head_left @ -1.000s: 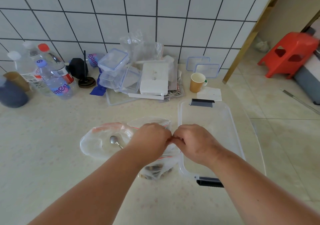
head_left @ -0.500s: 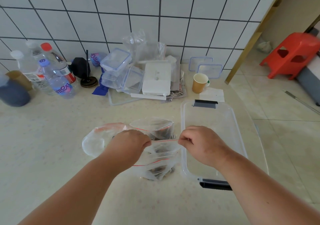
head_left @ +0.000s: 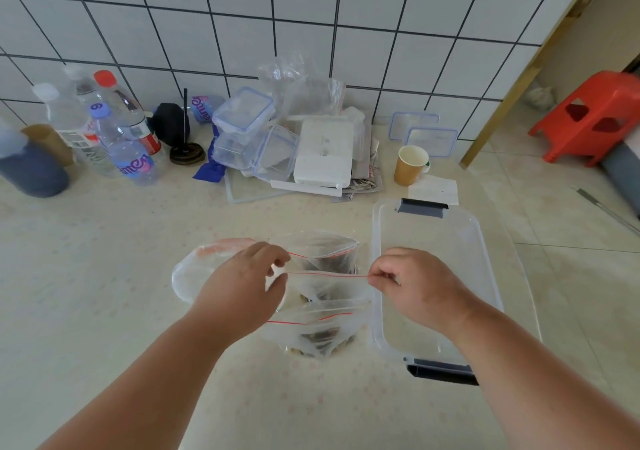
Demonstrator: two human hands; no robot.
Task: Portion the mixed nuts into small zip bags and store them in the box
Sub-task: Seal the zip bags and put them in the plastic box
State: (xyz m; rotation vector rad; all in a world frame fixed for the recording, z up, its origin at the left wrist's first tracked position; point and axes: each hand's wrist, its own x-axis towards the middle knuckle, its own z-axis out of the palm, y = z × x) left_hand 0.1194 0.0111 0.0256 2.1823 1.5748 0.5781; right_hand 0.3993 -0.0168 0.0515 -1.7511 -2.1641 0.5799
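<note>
Over beige counter point(head_left: 104, 276), left hand point(head_left: 239, 290) and right hand point(head_left: 415, 283) each pinch the zip bag point(head_left: 329, 285) (red seal); box point(head_left: 485, 242) beside.

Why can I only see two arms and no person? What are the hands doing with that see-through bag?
The camera sits on the person's head and looks down, so you see only their own arms. The left hand and the right hand each pinch one end of a small zip bag along its red strip. There are dark nuts inside. Another filled bag lies on the counter under it. To the right sits a clear box with dark handles, where the bags should go. Bottles, tubs and a paper cup stand by the tiled wall.
</note>
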